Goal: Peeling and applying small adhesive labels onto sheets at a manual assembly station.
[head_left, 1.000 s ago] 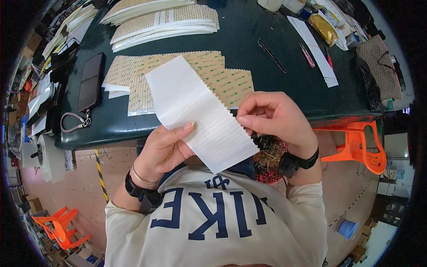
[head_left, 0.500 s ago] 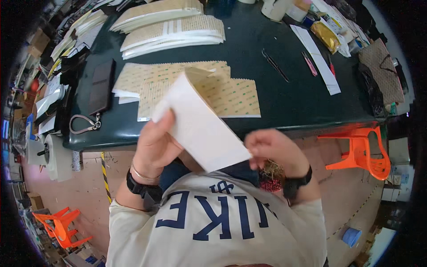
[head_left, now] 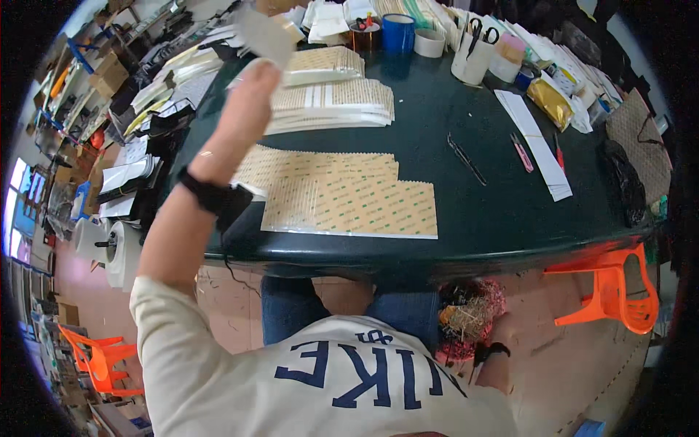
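Our left hand (head_left: pixel 247 91) is raised over the bench's far left part, fingers pinched on a pale sheet (head_left: pixel 266 35) that shows blurred above it. Our right hand (head_left: pixel 502 342) hangs low below the bench's near edge, beside a tangle of scraps (head_left: pixel 470 309); we cannot tell whether it is clenched or slack. Tan adhesive sheets (head_left: pixel 349 200) lie along the near edge, touching it. Bare green bench (head_left: pixel 495 211) stretches right of them toward tweezers (head_left: pixel 466 159) and a white strip (head_left: pixel 535 142).
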Demonstrator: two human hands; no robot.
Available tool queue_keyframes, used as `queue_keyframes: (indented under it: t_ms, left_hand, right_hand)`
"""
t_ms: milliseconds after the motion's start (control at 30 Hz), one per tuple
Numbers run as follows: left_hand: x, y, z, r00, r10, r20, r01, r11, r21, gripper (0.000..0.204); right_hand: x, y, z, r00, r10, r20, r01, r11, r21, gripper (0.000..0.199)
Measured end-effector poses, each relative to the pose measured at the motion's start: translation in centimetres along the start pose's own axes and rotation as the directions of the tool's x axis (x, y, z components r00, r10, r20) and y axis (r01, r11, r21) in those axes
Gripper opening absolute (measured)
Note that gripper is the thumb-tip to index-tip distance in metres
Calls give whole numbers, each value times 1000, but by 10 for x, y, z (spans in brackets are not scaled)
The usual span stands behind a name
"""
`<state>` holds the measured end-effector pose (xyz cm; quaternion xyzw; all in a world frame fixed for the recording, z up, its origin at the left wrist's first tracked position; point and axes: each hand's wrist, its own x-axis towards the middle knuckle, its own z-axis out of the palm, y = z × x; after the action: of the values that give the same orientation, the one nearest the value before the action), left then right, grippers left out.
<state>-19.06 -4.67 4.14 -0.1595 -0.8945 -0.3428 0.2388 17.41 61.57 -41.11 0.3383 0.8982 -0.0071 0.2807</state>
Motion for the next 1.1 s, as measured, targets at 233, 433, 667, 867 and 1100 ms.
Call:
queue_keyframes:
  t_ms: [233,433,667,867,1100]
  left_hand:
    - [3,-35,45,903,32,428,-357,612,705,34]
    - [9,-34,48,919,-63,390,-287,575,767,33]
    - [20,-31,52,925,-119,362,-173,714,679,44]
    - [-6,-18,-13,879,64,472,-226,928,295,58]
    - [-172,77,-26,811,207,547,-277,960,48,50]
  right_hand:
    - [-1,-51,119,943,-317,-102,277,916,-290,30]
    - [11,-76,157,751,-585,-306,546,811,-211,30]
    - [32,-50,132,769,-611,-188,546,780,-306,28]
    - [-22,-31,-8,900,-154,-407,380,734,563,25]
    - [-224,-165,-266,608,-2,-794,791,-75,607,6]
